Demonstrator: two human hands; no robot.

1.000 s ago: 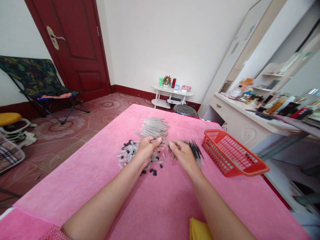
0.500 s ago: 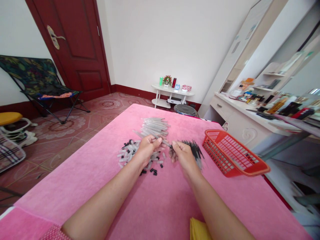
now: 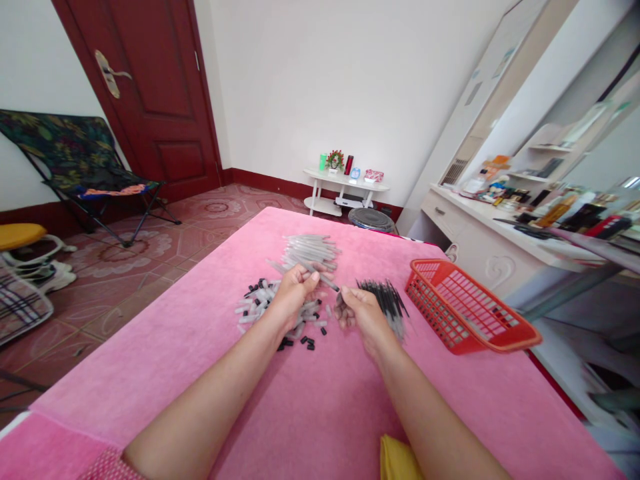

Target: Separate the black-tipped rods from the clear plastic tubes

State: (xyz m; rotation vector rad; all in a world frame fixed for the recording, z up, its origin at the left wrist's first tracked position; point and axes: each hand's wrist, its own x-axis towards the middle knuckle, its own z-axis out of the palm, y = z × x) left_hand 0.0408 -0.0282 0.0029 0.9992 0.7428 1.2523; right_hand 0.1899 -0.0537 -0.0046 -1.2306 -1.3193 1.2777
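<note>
My left hand is closed around a translucent grey pen barrel, which slants down to the right and has a dark end. Close by that end, my right hand is pinched, thumb against fingers; whatever sits between them is too small to make out. Behind my left hand lies a pile of translucent pen barrels. Under and beside my left forearm are scattered small clear caps and black plugs. To the right of my right hand is a bundle of thin black-ended refills.
A red plastic basket stands on the right of the pink-covered table. A yellow cloth lies at the near edge. Beyond are a white side table, a folding chair and a cluttered dresser.
My right hand has shifted slightly left and down, and more of the barrel's dark end shows between the hands. My left hand has moved slightly left, still holding the barrel.
</note>
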